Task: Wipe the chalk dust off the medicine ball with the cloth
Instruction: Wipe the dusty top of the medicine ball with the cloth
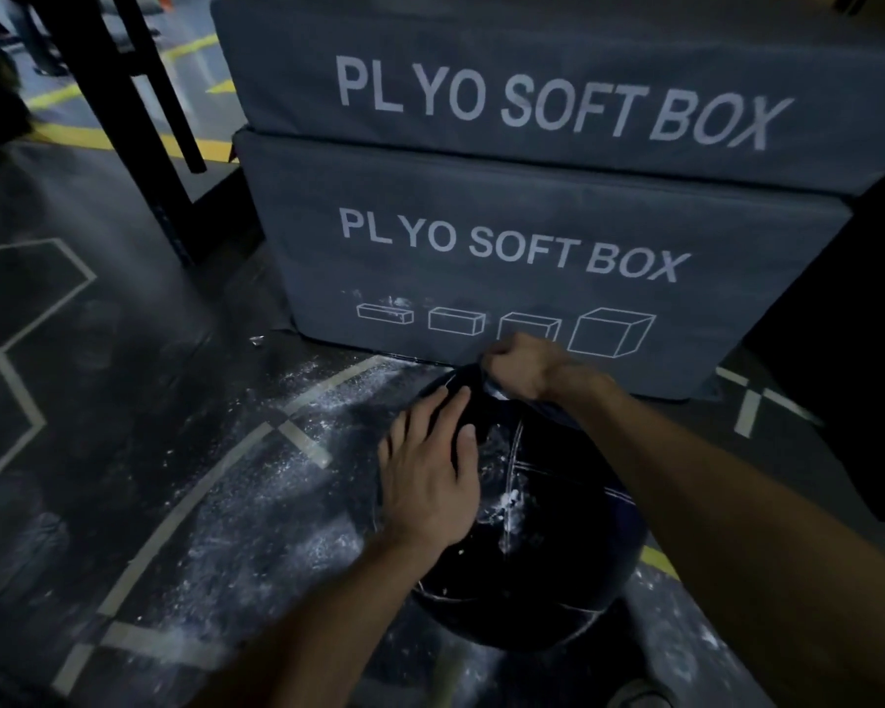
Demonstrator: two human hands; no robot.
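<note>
Medicine ball (527, 544): L hand (430, 477) flat on it, grip spread; R hand (519, 367) grip pinching cloth (468, 383).

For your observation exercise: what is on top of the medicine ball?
The left hand rests flat on the ball; the right hand grips a dark cloth at its far edge. Chalk streaks its middle. The surface beneath hand and cloth is hidden.

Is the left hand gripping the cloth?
No: the left hand lies flat with straight fingers on the medicine ball, while the right hand grips the dark cloth.
</note>
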